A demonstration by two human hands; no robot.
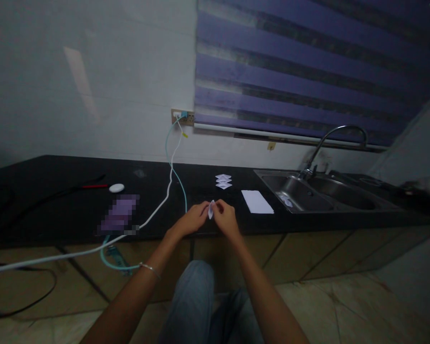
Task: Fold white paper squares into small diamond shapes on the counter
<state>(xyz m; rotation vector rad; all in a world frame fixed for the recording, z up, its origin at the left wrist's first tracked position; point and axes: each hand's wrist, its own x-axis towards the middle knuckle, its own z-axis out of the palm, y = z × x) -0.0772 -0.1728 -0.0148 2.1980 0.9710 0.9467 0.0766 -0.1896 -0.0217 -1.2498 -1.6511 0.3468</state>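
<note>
Between my two hands, a small piece of folded white paper (211,210) is held upright, narrow and pointed at top and bottom. My left hand (197,215) pinches its left side, and my right hand (225,216) grips the right side with fingers curled. Both hands are just above the front part of the black counter. Beyond them lie several small folded white papers (223,181) in a column, diamond-like in outline. To the right of my right hand rests a stack of white paper sheets (257,202).
A steel double sink (272,184) with a curved faucet (322,143) is set in the counter (157,177) on the right. White and teal cables (168,186) run from a wall socket (182,117). At left lie a round white object (116,188) and a blurred purple item (120,212).
</note>
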